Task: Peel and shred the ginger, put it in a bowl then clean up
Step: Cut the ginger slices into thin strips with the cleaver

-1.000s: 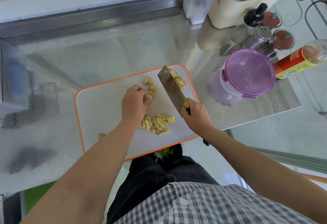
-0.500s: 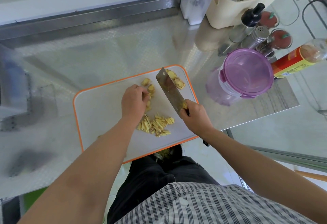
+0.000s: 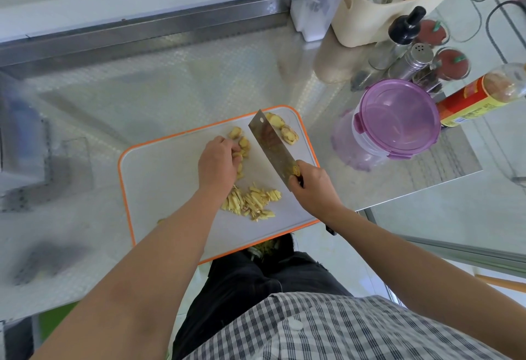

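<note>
The left hand (image 3: 217, 164) is pinching ginger slices (image 3: 244, 143) beside the cleaver (image 3: 270, 146) gripped by the right hand (image 3: 311, 189), risking cuts if slices slip.

No text can be read for certain. The bottle (image 3: 472, 100) at the right edge of the frame has a red and yellow label with small print, too blurred to make out. The labels on the bottles in the cream caddy (image 3: 370, 23) at upper right are just as unclear.
</note>
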The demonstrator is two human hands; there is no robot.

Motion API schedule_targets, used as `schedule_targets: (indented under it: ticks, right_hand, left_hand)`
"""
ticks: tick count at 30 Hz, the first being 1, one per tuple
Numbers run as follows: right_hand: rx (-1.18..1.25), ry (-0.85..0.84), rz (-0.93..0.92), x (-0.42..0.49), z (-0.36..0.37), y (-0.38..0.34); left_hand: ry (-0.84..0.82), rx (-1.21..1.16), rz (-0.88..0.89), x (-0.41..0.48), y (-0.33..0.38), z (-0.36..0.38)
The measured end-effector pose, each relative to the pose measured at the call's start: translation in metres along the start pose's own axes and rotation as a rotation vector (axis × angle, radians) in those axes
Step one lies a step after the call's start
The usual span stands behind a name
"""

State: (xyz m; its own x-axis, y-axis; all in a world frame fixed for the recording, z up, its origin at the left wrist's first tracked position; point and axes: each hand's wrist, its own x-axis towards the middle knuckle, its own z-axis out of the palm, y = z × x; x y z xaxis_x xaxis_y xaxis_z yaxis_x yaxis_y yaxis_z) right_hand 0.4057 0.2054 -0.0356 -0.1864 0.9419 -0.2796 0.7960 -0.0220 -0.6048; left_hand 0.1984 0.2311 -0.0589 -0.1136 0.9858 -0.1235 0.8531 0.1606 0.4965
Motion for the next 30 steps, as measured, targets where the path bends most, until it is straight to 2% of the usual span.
schedule_targets:
  ticks: [13, 16, 20, 27, 30]
  right_hand:
    - [-0.007, 0.007, 0.002, 0.003, 0.002, -0.001]
    - [-0.012, 0.0, 0.004, 0.005, 0.002, -0.002]
    - [-0.006, -0.004, 0.011, 0.007, 0.0, -0.002]
    - [-0.004, -0.005, 0.004, 0.008, -0.003, -0.001]
    - [-0.003, -0.009, -0.006, 0.007, -0.001, 0.001]
  left_hand:
    - [-0.043, -0.043, -0.077, 0.004, -0.001, 0.003]
    - [-0.032, -0.143, -0.065, 0.001, 0.0, 0.0]
    - [0.033, -0.318, -0.161, 0.001, -0.003, -0.006]
    - [-0.04, -0.594, -0.284, 0.0, -0.009, -0.009]
    - [-0.085, -0.517, -0.289, -0.004, -0.013, -0.004]
